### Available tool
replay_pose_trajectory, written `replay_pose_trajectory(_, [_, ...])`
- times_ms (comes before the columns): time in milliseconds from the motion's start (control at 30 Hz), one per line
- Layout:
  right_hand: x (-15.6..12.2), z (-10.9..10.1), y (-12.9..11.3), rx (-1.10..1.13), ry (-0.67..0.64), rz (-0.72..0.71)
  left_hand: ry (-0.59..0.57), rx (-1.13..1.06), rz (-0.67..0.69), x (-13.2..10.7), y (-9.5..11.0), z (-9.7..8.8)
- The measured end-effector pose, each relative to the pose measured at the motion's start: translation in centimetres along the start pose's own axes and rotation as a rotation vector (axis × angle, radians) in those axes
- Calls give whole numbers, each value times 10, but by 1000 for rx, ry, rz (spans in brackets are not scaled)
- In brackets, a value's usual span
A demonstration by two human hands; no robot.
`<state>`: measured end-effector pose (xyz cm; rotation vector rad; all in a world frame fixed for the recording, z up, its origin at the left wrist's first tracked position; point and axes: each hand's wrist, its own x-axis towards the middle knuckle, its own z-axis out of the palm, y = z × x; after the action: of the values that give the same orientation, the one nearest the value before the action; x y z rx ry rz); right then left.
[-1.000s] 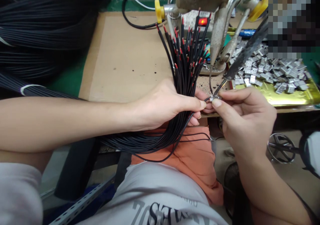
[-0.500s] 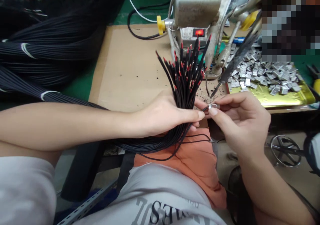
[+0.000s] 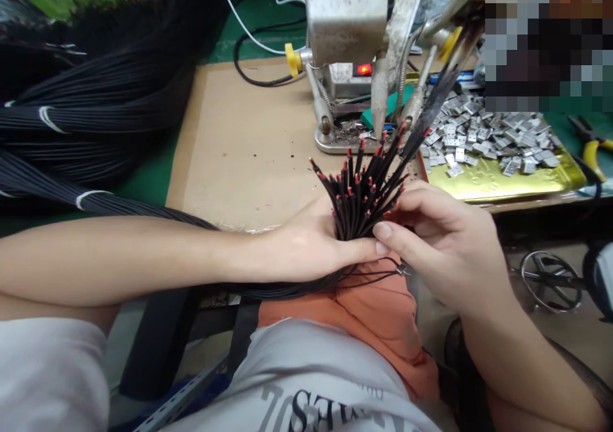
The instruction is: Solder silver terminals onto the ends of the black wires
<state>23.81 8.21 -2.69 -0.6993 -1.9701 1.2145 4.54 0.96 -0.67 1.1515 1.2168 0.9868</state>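
My left hand (image 3: 313,243) is wrapped round a bundle of thin black wires with red stripped ends (image 3: 364,192) that fan upward over the table edge. My right hand (image 3: 443,243) is curled against the right side of the same bundle, fingers bent around the wire tips and forefinger touching my left thumb. Below the hands a few loose black wires end in a small metal terminal (image 3: 403,270) hanging over my orange lap cloth. What my right fingers pinch is hidden.
A grey crimping machine (image 3: 347,42) with a lit red switch stands at the back of the cardboard-covered table (image 3: 239,144). A gold tray (image 3: 498,176) holds several small metal terminals. Large black wire bundles (image 3: 96,112) lie at the left. Yellow-handled pliers (image 3: 591,141) lie far right.
The small metal piece pinched between both hands is no longer seen there. My right hand has closed in on the wire tips, and the bundle sits lower in my left hand.
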Motion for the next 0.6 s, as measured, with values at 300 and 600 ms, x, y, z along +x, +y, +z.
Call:
replay_pose_trajectory(300, [-6, -3, 1, -16, 74, 54, 5, 84, -75, -2, 0, -3])
replay_pose_trajectory(600, [-1, -10, 0, 19, 97, 192, 146, 78, -60, -5, 1, -3])
